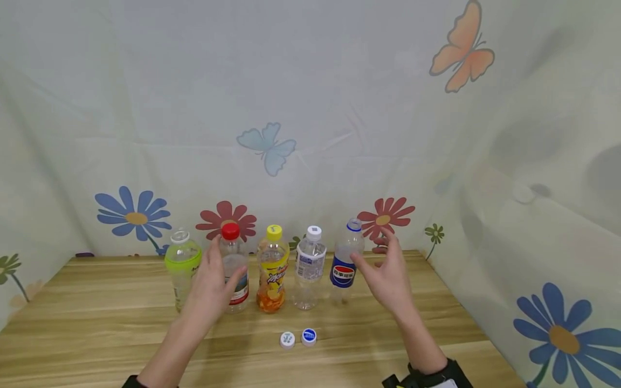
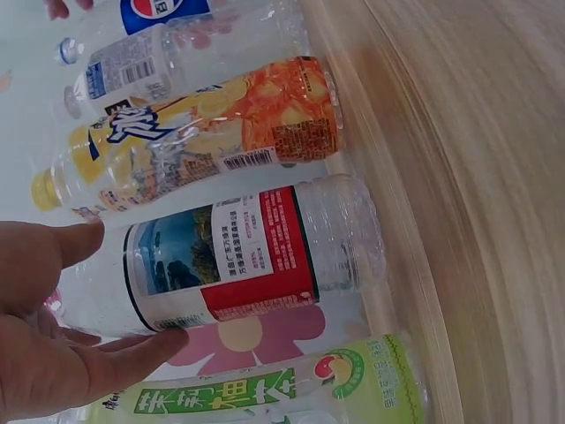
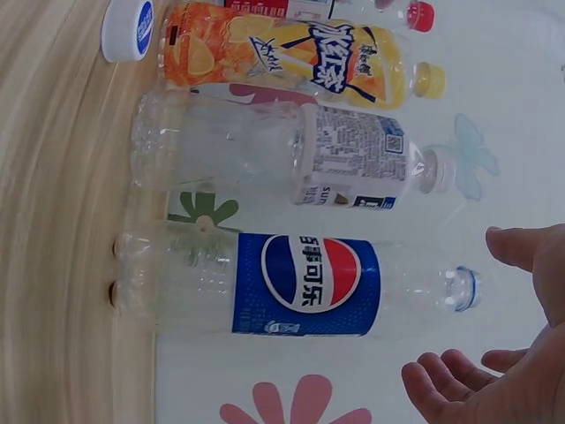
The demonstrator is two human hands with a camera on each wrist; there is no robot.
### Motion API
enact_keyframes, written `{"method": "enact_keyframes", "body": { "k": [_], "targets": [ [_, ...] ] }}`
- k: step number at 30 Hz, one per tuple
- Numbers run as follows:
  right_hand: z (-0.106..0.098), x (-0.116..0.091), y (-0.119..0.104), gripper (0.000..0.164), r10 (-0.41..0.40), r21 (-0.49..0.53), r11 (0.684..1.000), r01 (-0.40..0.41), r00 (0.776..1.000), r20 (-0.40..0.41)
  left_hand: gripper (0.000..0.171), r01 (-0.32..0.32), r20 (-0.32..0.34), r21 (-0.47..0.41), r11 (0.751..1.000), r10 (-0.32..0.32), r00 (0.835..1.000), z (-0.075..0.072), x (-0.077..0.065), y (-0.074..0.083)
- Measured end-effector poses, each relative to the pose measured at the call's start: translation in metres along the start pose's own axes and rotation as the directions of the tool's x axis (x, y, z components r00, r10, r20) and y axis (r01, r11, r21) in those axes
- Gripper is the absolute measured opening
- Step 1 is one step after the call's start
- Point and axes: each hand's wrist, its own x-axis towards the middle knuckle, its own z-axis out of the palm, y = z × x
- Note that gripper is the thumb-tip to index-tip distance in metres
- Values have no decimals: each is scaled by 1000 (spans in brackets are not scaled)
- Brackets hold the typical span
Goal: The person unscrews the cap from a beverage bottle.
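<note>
Green-banded bottle (image 1: 180, 264) partly masked by left hand (image 1: 213, 285); its fingers and thumb spread about red-capped bottle (image 1: 233, 256), ten o'clock from loose caps (image 1: 287, 339); contact unclear. Right hand (image 1: 390, 280) loosely spread beside blue-labelled bottle (image 1: 343, 265), one o'clock. Count: five bottles (image 1: 273, 277), two caps

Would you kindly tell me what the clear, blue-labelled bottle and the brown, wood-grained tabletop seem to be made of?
The clear, blue-labelled bottle looks like thin, glossy plastic: it is transparent, with small bright highlights. The brown, wood-grained tabletop looks smooth, perhaps wood or printed laminate; its streaky grain leaves that open.
</note>
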Motion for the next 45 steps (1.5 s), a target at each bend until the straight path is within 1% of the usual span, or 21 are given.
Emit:
{"method": "enact_keyframes", "body": {
  "k": [4, 10, 15, 19, 23, 26, 29, 33, 39, 40, 43, 45],
  "targets": [
    [0, -4, -6, 80, -23, -10, 1000, 23, 1000, 1, 88, -5, -8, -6, 1000, 5, 1000, 1, -1, -2],
    [1, -10, -15, 79, -68, -24, 997, 68, 998, -5, 86, -8, 2, -8, 1000, 8, 1000, -2, -3, -2],
    [1, -16, -24, 76, -123, -11, 992, 123, 992, -11, 84, -35, 0, 1, 999, 35, 999, -6, -8, -1],
    [2, -21, -32, 74, -185, -10, 983, 185, 983, -7, 84, -63, -9, 9, 998, 63, 998, -11, -12, 2],
    [4, -26, -38, 72, -240, -19, 971, 240, 971, 23, 81, -90, -24, 23, 996, 90, 996, -15, -18, 7],
    [7, -30, -42, 70, -263, -23, 964, 265, 963, 58, 79, -122, -44, 37, 992, 124, 991, -17, -23, 12],
    [10, -34, -46, 67, -278, -5, 960, 280, 955, 100, 78, -149, -64, 63, 987, 153, 986, -19, -29, 16],
    [14, -40, -51, 65, -313, 46, 950, 310, 937, 155, 77, -151, -65, 81, 985, 157, 986, -21, -36, 21],
    [21, -49, -58, 57, -333, 121, 942, 312, 906, 260, 76, -126, -25, 46, 991, 127, 992, -21, -44, 27],
    [23, -50, -58, 55, -337, 131, 941, 312, 899, 279, 76, -126, -19, 44, 991, 127, 992, -21, -45, 28],
    [27, -53, -57, 53, -380, 160, 925, 346, 868, 321, 76, -141, -9, 46, 989, 142, 990, -20, -48, 30],
    [30, -54, -57, 51, -391, 184, 920, 347, 851, 351, 77, -153, -6, 52, 987, 154, 988, -19, -49, 30]
  ]
}}
